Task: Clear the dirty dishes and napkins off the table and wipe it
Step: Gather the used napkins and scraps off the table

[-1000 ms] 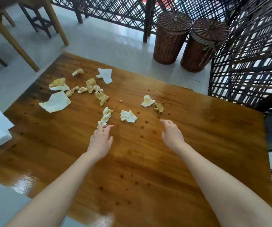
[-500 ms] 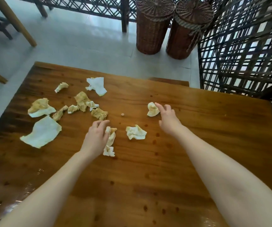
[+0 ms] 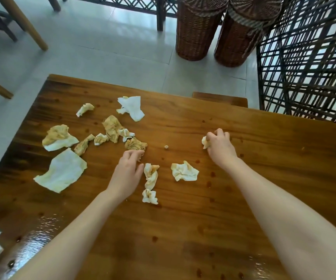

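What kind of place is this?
Most likely a restaurant or café dining area: a wooden table littered with stained napkins, another table's legs on the tiled floor, and two lidded wicker baskets beside a lattice screen.

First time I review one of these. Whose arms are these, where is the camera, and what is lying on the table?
No machine here: a person wears one camera on the head, looking down at their own bare arms. The wooden table carries many used napkins, crumpled and stained, such as a flat napkin, plus dark spots. The right hand grips a crumpled napkin. The left hand holds nothing, open beside a brown-stained wad. Two wicker baskets stand on the floor beyond.
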A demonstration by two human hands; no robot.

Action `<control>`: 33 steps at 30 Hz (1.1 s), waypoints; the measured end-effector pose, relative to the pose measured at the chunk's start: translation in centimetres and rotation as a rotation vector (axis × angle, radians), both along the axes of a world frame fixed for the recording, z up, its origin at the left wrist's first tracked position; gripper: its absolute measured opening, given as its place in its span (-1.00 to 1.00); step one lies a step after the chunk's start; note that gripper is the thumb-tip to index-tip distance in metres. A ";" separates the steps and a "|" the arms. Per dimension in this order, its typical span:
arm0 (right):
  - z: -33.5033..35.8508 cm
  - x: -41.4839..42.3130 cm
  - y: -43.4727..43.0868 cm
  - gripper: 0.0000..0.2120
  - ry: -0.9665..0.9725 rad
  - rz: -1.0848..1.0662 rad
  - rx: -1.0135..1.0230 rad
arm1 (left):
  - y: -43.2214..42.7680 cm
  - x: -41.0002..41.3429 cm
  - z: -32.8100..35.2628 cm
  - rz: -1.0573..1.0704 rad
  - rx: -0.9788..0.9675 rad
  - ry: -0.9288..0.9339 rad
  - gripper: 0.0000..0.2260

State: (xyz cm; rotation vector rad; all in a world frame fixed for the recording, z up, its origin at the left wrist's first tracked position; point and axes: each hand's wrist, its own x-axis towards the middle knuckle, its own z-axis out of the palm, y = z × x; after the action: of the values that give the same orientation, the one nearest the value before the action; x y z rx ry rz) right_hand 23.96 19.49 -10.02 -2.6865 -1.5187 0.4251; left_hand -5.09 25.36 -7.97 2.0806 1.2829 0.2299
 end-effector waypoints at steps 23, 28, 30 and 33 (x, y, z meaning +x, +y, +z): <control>1.6 -12.1 -5.8 -0.55 0.189 0.306 -0.001 | -2.8 -1.3 0.7 -0.011 0.001 0.017 -0.65; 0.6 -13.0 -6.4 -0.71 0.139 0.341 -0.049 | -4.1 -2.1 0.6 -0.082 0.009 0.042 -0.56; 0.6 -12.8 -6.3 -0.76 0.091 0.349 -0.005 | -4.5 -2.2 0.4 -0.160 -0.013 0.084 -0.44; 0.7 -12.1 -6.0 -0.82 0.106 0.319 0.050 | -4.7 -2.2 -0.1 -0.275 -0.021 0.177 -0.28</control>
State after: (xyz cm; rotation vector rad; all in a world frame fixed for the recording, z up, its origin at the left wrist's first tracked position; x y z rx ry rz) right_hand 11.88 13.48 -9.34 -2.3465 -1.9010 0.5218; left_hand -7.26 20.69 -8.07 2.2694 1.0752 -0.0913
